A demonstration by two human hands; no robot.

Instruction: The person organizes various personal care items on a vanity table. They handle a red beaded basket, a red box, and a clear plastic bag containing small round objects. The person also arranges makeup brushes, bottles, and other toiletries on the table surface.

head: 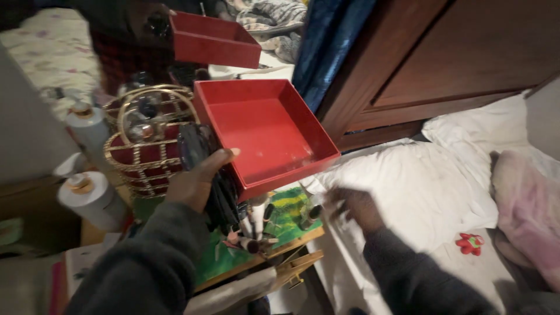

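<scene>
Bedside clutter: left hand (195, 181) fingers grip red box (265, 131) edge; right hand (353, 207) below.

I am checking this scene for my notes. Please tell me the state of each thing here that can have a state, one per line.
red box: open, empty, tilted, held up
left hand: closed on the box's edge
right hand: blurred, empty as far as shows, over the white bedding
gold wire basket: upright, with things inside
white bottles: upright, capped
</scene>
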